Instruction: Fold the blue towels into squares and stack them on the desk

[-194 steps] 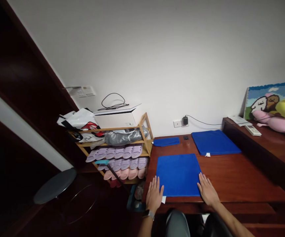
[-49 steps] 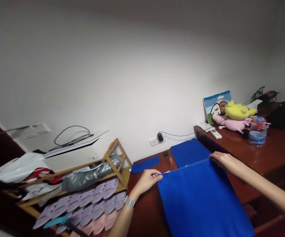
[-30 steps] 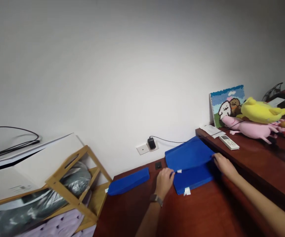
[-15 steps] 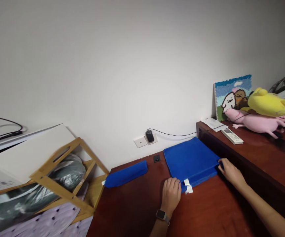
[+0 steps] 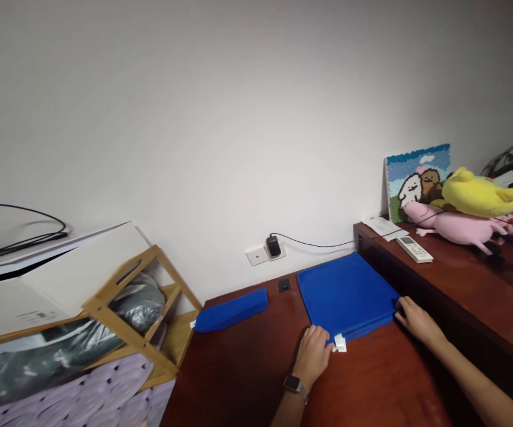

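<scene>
A blue folded cloth (image 5: 347, 293), towel-like, lies flat on the reddish-brown desk (image 5: 251, 379), with white tags (image 5: 340, 343) sticking out along its near edge. At the near left corner, my left hand (image 5: 314, 354), wearing a watch, is closed with the thumb and fingers on the cloth's edge. My right hand (image 5: 416, 320) pinches the near right corner. The layers between the fingers are partly hidden. Further left on the desk rests a narrow folded blue cloth (image 5: 232, 310) with a small white tag at its end.
A raised shelf (image 5: 470, 290) on the right bears a remote control (image 5: 414, 249), papers (image 5: 383, 228), plush toys (image 5: 483, 193) and a dog picture (image 5: 418, 184). A black charger (image 5: 273, 245) is plugged into the wall. On the left stands a wooden rack (image 5: 127, 302) with wrapped bundles.
The upper layer's near edge has come down and nearer to the lower layer's edge, so the layers line up more closely. Both hands keep hold of the corners. The view has shifted slightly.
</scene>
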`<control>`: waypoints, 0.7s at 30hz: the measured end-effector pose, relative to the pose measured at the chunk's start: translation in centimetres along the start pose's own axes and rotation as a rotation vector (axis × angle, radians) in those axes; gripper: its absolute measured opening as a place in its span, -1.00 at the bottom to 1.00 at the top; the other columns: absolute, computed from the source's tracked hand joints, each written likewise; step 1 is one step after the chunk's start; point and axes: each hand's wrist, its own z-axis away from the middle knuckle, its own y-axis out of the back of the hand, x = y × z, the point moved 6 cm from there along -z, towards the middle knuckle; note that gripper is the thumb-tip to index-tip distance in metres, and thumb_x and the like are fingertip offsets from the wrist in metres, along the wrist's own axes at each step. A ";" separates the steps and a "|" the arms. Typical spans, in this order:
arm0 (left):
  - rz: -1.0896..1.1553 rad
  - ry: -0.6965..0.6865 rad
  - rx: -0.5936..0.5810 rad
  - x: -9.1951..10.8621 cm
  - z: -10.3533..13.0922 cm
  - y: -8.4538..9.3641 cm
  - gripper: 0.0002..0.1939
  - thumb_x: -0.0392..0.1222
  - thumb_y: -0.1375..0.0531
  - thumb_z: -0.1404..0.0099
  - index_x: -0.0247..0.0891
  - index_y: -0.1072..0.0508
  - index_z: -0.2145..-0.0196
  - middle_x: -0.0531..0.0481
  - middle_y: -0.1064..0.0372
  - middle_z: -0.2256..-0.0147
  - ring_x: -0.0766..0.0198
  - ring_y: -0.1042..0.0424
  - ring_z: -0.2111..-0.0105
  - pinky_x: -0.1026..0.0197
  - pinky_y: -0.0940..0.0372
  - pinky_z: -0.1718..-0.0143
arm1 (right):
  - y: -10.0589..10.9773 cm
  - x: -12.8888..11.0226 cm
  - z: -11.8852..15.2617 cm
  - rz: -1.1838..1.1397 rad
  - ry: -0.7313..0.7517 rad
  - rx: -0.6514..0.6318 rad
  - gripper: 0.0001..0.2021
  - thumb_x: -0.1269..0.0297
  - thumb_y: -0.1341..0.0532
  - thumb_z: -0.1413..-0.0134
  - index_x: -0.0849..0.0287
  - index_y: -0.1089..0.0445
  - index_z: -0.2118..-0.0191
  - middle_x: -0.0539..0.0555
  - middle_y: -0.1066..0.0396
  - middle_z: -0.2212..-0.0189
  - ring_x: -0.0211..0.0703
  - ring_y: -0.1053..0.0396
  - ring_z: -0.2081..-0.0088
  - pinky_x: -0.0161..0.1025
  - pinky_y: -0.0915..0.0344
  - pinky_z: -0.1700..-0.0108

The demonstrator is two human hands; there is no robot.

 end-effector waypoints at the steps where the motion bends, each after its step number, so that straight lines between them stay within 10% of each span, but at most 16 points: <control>1: 0.011 0.005 -0.015 0.1 0.4 0.3 -0.91 -0.31 -0.24 -0.35 -0.15 -0.41 0.28 -0.01 -0.45 0.26 0.11 -0.41 0.19 0.07 -0.31 0.13 | 0.1 0.0 0.4 0.019 0.008 -0.013 -0.82 0.19 -0.06 -0.22 0.08 -0.38 0.21 0.13 -0.44 0.14 -0.02 -0.51 0.19 -0.13 -0.38 0.14; 7: 0.048 -0.012 -0.060 1.5 1.6 1.4 -0.62 -0.20 -0.33 -0.20 -0.09 -0.48 0.01 -0.10 -0.49 0.00 -0.04 -0.42 -0.05 -0.10 -0.34 -0.10 | 0.1 1.7 1.1 -0.117 -0.225 -0.005 -0.62 -0.03 -0.01 -0.26 0.11 -0.43 0.15 0.22 -0.50 0.03 0.06 -0.54 0.06 -0.08 -0.41 0.00; 11: 0.117 -0.091 -0.207 2.3 1.6 0.0 -0.19 -0.12 -0.27 -0.28 -0.01 -0.14 -0.43 -0.10 -0.10 -0.43 -0.10 -0.10 -0.41 -0.27 -0.05 -0.41 | -0.9 2.4 0.7 -0.203 -0.461 -0.019 -0.48 -0.02 -0.13 -0.15 0.25 -0.41 -0.08 0.33 -0.58 0.08 0.19 -0.56 -0.01 -0.04 -0.43 -0.02; 21: 0.188 -0.111 -0.364 4.9 11.4 1.2 -0.15 0.12 -0.19 -0.43 0.13 0.17 -0.50 0.04 0.21 -0.50 -0.03 0.11 -0.47 -0.24 0.02 -0.46 | 0.3 2.1 10.6 -0.366 -0.549 -0.115 -0.70 -0.09 -0.24 0.16 0.05 -0.44 0.49 0.26 -0.62 0.37 0.30 -0.62 0.14 0.00 -0.48 0.06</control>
